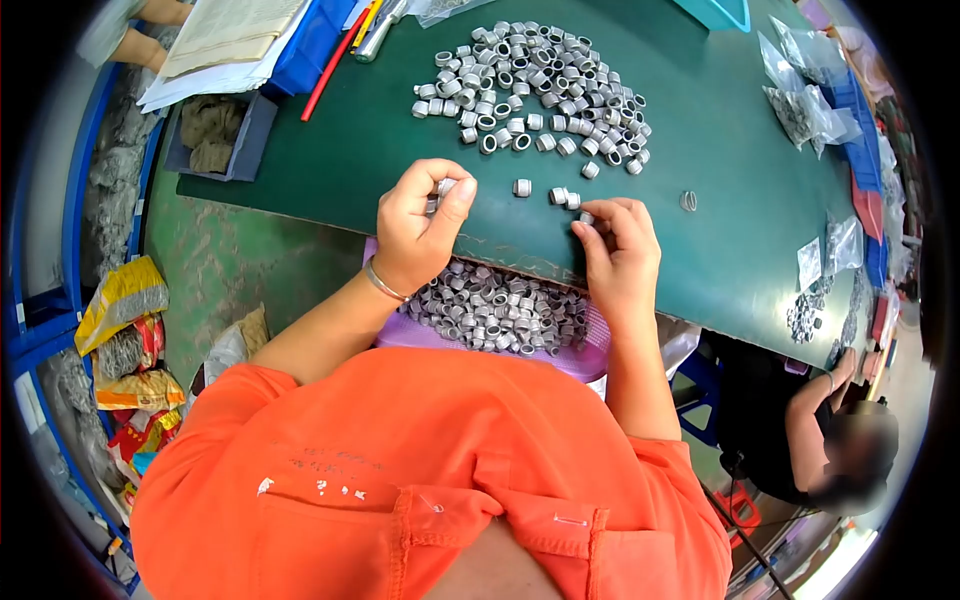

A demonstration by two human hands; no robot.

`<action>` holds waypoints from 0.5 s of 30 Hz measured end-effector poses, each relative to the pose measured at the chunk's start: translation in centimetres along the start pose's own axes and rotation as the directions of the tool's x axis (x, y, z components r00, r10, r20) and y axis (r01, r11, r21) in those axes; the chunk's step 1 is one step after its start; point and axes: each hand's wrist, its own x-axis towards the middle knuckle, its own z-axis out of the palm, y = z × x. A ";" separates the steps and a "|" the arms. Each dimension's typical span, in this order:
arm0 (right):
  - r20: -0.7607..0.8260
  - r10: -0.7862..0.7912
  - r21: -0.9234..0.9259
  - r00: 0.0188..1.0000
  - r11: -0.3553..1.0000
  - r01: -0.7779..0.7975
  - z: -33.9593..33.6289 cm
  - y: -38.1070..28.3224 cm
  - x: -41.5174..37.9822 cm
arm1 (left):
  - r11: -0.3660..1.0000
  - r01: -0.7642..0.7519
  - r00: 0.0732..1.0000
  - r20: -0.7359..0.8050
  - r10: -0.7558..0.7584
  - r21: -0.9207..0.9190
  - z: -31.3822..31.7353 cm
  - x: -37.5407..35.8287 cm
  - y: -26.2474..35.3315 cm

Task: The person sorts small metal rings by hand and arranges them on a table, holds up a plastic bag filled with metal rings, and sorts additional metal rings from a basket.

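My left hand (412, 228) is curled above the table's front edge, with at least one small grey metal ring (443, 187) showing inside its fingers. My right hand (626, 262) pinches another ring (586, 217) between thumb and fingertips, close to the tabletop. Just beyond it lie two rings (564, 197) side by side, and a single ring (522, 187) sits between the hands. A large heap of the same rings (540, 85) spreads farther back. Below the edge, at my lap, a purple basket (398, 336) holds many more.
A thin wire coil (689, 201) lies on the green table (740, 260). Back left are papers (225, 45), a red pen (335, 68) and a grey bin (240, 150) with cloth. Plastic bags of parts (800, 110) line the right side. Another person (770, 420) sits at right.
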 end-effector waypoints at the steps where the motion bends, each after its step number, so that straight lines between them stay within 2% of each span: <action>1: -0.002 0.005 -0.003 1.000 1.000 -0.005 -0.3 0.1 0.0 | 1.000 0.011 1.000 -0.007 -0.011 -0.008 0.0 0.0 0.1; 2: 0.110 0.198 0.419 0.974 0.879 -0.226 -0.6 0.3 -0.1 | 1.000 0.008 1.000 0.001 -0.008 -0.004 0.0 0.0 0.1; 3: 0.285 0.314 0.725 0.905 0.547 -0.418 -0.8 0.5 -0.2 | 1.000 0.011 1.000 0.006 -0.011 -0.007 0.0 0.0 0.2; 4: 0.307 0.285 0.783 0.908 0.466 -0.411 -1.0 0.7 -0.4 | 1.000 0.002 1.000 0.011 -0.002 0.015 0.0 0.0 0.2; 5: 0.305 0.291 0.782 0.907 0.466 -0.413 -1.1 0.6 -0.5 | 0.999 -0.006 1.000 0.015 0.006 0.038 0.0 0.0 0.2; 7: 0.359 0.243 0.880 0.901 0.234 -0.414 -1.2 0.5 -0.6 | 0.999 0.003 1.000 0.022 -0.004 0.042 0.0 0.0 0.2; 8: 0.372 0.224 0.897 0.901 0.165 -0.411 -1.2 0.6 -0.8 | 1.000 0.008 1.000 0.022 -0.009 0.030 0.0 0.0 0.2; 11: 0.356 0.179 0.911 0.917 0.152 -0.383 -1.0 0.3 -1.3 | 0.999 0.023 0.999 0.028 -0.023 0.023 -0.1 -0.1 0.2; 12: 0.336 0.141 0.885 0.931 0.291 -0.363 -0.9 0.1 -1.6 | 0.999 0.027 0.999 0.025 -0.028 0.036 -0.1 -0.1 0.2; 13: 0.315 0.024 0.827 0.949 0.484 -0.287 -0.8 0.3 -1.8 | 0.998 0.029 0.999 0.022 -0.030 0.050 -0.1 -0.1 0.3; 15: 0.267 -0.107 0.607 0.958 0.790 -0.081 -0.8 0.2 -1.6 | 0.998 0.018 0.999 0.028 -0.019 0.053 -0.1 0.1 0.2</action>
